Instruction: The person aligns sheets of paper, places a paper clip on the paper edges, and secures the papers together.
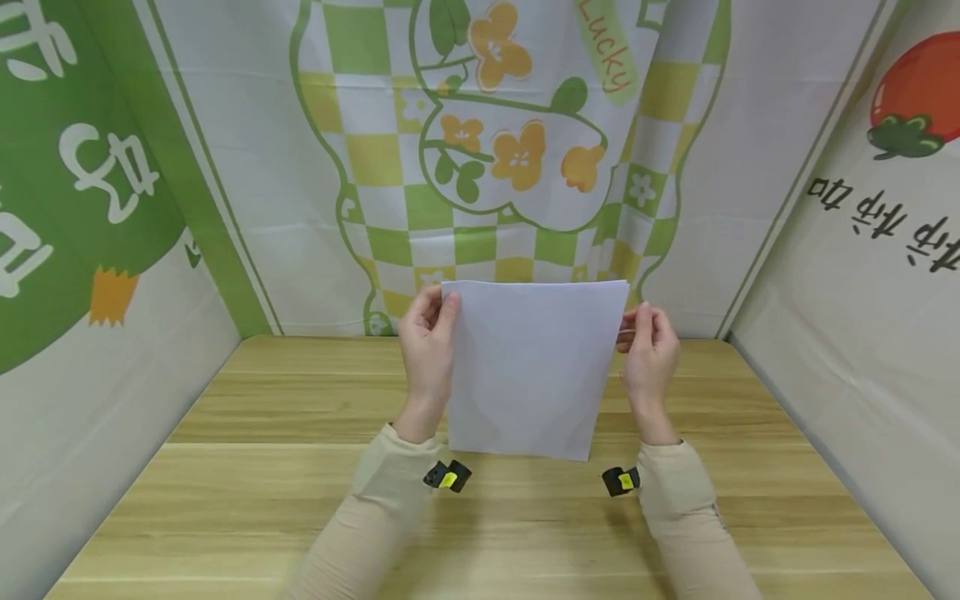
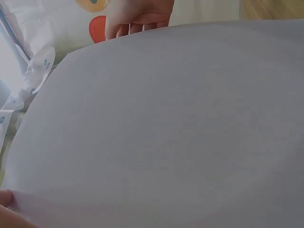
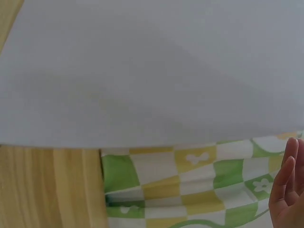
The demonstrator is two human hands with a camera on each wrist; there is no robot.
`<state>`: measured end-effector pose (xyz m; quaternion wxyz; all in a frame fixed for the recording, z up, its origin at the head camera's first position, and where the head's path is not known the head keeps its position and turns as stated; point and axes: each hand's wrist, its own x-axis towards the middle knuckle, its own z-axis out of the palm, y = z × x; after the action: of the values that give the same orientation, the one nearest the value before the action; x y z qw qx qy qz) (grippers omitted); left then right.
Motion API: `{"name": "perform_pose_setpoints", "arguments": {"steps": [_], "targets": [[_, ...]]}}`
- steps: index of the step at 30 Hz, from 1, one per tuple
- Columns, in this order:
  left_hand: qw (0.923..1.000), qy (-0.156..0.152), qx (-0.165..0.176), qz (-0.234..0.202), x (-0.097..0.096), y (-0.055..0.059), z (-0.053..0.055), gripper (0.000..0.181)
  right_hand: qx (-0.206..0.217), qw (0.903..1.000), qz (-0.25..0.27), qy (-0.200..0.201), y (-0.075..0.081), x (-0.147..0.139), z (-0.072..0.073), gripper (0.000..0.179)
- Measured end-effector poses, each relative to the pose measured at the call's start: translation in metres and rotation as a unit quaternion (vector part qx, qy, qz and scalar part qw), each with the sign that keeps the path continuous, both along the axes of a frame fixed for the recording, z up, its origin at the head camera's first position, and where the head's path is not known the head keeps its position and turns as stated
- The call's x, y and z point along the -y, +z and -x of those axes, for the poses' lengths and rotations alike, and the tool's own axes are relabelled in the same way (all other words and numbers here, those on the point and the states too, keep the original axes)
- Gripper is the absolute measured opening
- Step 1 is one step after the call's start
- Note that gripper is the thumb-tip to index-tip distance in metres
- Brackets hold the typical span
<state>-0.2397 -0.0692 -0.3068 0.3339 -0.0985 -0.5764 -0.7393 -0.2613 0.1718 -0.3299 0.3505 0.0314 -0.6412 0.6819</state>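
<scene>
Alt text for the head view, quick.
A person's left hand pinches the upper left corner of upright blank white paper; the right hand is beside its right edge. Below is a wood-grain table; behind hangs a green-and-yellow checkered cloth.

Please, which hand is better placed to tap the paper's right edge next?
Probably the right hand: its fingers are beside that edge, with no visible pinch. The left hand is occupied, pinching the paper near its upper left corner.

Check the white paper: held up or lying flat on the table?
Held up. In the head view, the left hand pinches the white paper at its upper left corner; its top edge overlaps the patterned cloth.
</scene>
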Motion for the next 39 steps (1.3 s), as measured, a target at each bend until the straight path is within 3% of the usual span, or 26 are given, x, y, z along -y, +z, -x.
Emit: {"name": "perform_pose_setpoints", "arguments": {"steps": [5, 16, 24, 30, 39], "targets": [[1.0, -0.004, 0.005, 0.0, -0.001, 0.002, -0.001, 0.02, 0.03, 0.9993, -0.021, -0.01, -0.006, -0.004, 0.002, 0.038], [1.0, -0.009, -0.002, -0.003, -0.001, 0.001, -0.002, 0.02, 0.087, 0.9939, -0.047, -0.049, -0.053, -0.029, 0.039, 0.036], [0.9998, -0.01, -0.012, -0.007, -0.001, 0.0, -0.002, 0.022, 0.113, 0.9881, -0.074, -0.073, -0.064, -0.035, 0.045, 0.036], [0.9999, -0.006, -0.006, -0.006, -0.001, -0.001, -0.001, 0.021, 0.145, 0.9829, -0.092, -0.067, -0.07, -0.039, 0.048, 0.037], [0.9999, -0.01, -0.011, -0.007, 0.0, -0.001, 0.0, 0.021, 0.214, 0.9616, -0.162, -0.056, -0.078, -0.049, 0.053, 0.036]]}}
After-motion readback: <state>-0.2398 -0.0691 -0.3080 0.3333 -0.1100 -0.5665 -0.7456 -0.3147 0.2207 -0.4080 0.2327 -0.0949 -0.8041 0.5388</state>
